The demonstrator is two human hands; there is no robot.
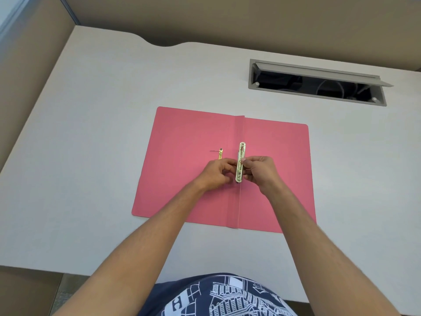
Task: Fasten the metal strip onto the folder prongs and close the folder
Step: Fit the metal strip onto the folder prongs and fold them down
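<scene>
Over the open pink folder's (182, 144) spine, left hand (216, 174) and right hand (259, 172) pinch the metal strip (241, 161), its long axis running along the spine, away from the person.

Pretty sure this is an office cubicle. A plain pale desk (91, 133) is sitting boxed in by tan partition panels (227, 17) along its far and left edges, and near the far right corner a cable hatch (319, 83) is lying open with wires showing inside. A pink paper folder (186, 156) is lying open mid-desk.
</scene>
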